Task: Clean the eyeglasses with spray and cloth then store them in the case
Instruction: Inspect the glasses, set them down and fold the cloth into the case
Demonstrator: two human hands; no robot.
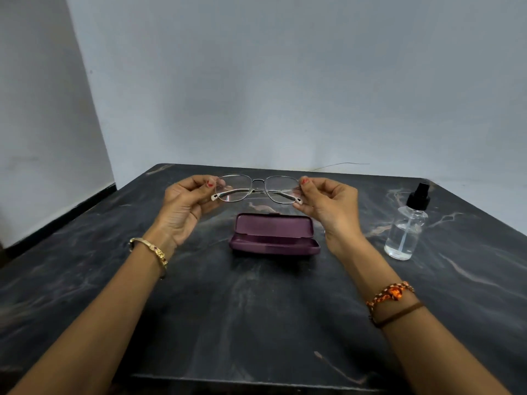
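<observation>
Both my forearms reach in from the bottom edge — a gold bangle [148,249] on the left wrist, an orange braided band [390,293] on the right — over a dark marbled table [256,323]. At twelve o'clock, lifted above the tabletop, I hold the eyeglasses [256,189] by their two outer ends: my left hand [185,206] pinches the end at nine o'clock with fingers curled round it, my right hand [328,206] pinches the one at three o'clock the same way. Temples look folded across behind the lenses.

Just below the glasses sits the purple case [275,235], lid raised and tray bare (ready, by the look of it). At about two o'clock the clear spray bottle [405,223] stands upright with its black nozzle on, well apart from my hands.

Judging by this alone, cleaning may be finished and storing is what remains — though I cannot confirm it. No cloth shows anywhere. Whether the lenses are wet, smudged or clean is too faint to make out, and my elbows are cut off by the frame.
</observation>
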